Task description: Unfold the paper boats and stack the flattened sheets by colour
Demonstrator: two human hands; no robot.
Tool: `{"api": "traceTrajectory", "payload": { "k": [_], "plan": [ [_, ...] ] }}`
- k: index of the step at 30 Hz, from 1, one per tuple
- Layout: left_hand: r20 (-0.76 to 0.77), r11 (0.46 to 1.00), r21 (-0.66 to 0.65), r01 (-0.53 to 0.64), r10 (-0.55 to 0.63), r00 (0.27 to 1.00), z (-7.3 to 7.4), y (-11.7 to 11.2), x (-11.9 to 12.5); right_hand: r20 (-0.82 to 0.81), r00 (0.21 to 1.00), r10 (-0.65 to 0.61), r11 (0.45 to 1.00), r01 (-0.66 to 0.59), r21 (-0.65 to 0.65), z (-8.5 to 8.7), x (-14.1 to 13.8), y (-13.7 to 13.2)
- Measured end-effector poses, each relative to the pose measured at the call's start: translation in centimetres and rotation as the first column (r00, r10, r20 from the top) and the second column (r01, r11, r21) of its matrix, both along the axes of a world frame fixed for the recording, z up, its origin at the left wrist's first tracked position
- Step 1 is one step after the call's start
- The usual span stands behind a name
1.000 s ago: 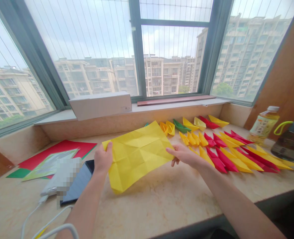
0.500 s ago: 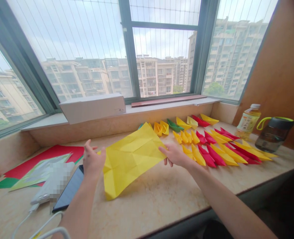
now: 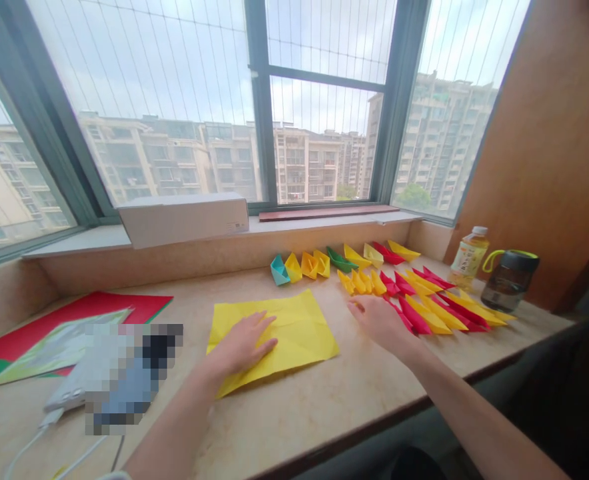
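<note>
Yellow paper (image 3: 287, 330): lies flat on the stone counter (image 3: 324, 407), in front of the person, with fold lines in it
Left hand (image 3: 244, 343): rests flat on the yellow paper, fingers stretched out and a bit apart, holding nothing
Right hand (image 3: 382, 320): just right of the paper, above the counter, fingers loose and open, holding nothing
Paper boats (image 3: 414, 293): red, yellow, green and blue ones in rows, right beside the right hand
Bottles (image 3: 509, 280): two, at the far right
Box (image 3: 182, 219): white, on the window sill
Red sheets (image 3: 89, 310): on the left
</note>
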State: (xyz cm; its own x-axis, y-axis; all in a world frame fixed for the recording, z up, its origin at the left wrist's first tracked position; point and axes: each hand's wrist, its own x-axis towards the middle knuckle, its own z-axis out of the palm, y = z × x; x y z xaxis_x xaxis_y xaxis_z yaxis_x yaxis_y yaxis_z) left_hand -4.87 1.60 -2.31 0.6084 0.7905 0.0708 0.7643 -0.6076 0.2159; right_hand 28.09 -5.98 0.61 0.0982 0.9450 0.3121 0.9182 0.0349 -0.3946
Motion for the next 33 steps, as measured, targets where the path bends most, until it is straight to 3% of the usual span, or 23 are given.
{"api": "traceTrajectory", "payload": {
  "k": [4, 8, 13, 17, 20, 22, 24, 25, 27, 28, 30, 33],
  "plan": [
    [-0.075, 0.996, -0.091, -0.007, 0.000, 0.997, -1.2, -0.2, 0.8, 0.096, 0.991, 0.090, 0.996, -0.091, 0.012, -0.1, -3.0, 2.2],
    [-0.026, 0.995, -0.094, -0.013, 0.011, 1.000, -1.5, -0.2, 0.9, 0.177, 0.956, 0.234, 0.970, -0.242, 0.024, 0.2, -8.2, 7.1],
    [0.046, 0.995, -0.097, 0.001, 0.004, 0.999, -1.4, -0.8, 0.6, 0.159, 0.962, 0.221, 0.975, -0.219, -0.030, -0.7, -13.5, 13.8],
    [0.086, 0.995, -0.097, 0.010, -0.002, 0.996, -1.3, -1.1, 0.5, 0.149, 0.974, 0.172, 0.985, -0.171, -0.019, -2.0, -15.0, 16.3],
    [0.115, 0.993, -0.114, 0.007, 0.006, 0.993, -1.5, -0.9, 0.5, 0.137, 0.974, 0.183, 0.982, -0.188, 0.030, -2.2, -14.8, 16.4],
    [0.221, 0.992, -0.124, -0.023, 0.050, 0.974, -1.8, -0.4, 0.7, 0.134, 0.969, 0.206, 0.974, -0.216, 0.062, -2.0, -14.3, 15.6],
    [0.415, 0.981, -0.160, -0.108, 0.166, 0.895, -2.0, 0.2, 1.0, 0.129, 0.962, 0.242, 0.959, -0.257, 0.118, -1.9, -13.6, 14.2],
    [0.525, 0.965, -0.205, -0.165, 0.251, 0.813, -2.0, 0.4, 1.3, 0.125, 0.956, 0.267, 0.945, -0.285, 0.159, -2.0, -13.2, 13.2],
    [0.704, 0.912, -0.337, -0.233, 0.409, 0.580, -1.5, 0.7, 1.8, 0.107, 0.927, 0.360, 0.876, -0.376, 0.302, -2.4, -12.3, 11.1],
    [0.764, 0.889, -0.402, -0.217, 0.457, 0.456, -1.2, 0.7, 2.1, 0.111, 0.905, 0.410, 0.837, -0.422, 0.349, -2.7, -11.9, 10.0],
    [0.846, 0.883, -0.464, -0.073, 0.466, 0.258, -0.5, 0.5, 2.6, 0.112, 0.857, 0.503, 0.768, -0.503, 0.396, -3.3, -11.5, 7.8],
    [0.889, 0.886, -0.456, 0.080, 0.452, 0.070, 0.1, 0.1, 3.1, 0.101, 0.781, 0.617, 0.695, -0.600, 0.397, -3.5, -11.7, 5.3]
  ]
}}
